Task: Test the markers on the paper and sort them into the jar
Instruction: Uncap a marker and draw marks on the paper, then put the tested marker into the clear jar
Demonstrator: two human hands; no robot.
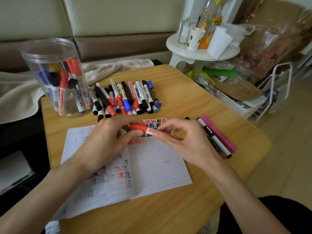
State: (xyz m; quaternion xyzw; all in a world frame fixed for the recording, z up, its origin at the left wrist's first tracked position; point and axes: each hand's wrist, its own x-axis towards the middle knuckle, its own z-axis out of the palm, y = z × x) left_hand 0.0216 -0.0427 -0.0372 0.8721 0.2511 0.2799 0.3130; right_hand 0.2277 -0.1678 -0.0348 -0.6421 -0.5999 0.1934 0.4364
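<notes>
Sorting sits partway: jar part filled, pile waiting near desk far edge; left hand and right hand grip a red marker.

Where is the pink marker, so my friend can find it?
Start at the wooden table, then go right of the paper. A few markers lie there together. The pink marker is the rightmost, and the only pink one.

The paper lies mid-bench. Behind it lies a heap of markers, and the jar stands left of the heap (more markers inside). A few pens lie side by side just right of the paper. Over the paper's far edge, the left grip and right grip hold one marker. A stool stands behind the bench, to the right.
</notes>
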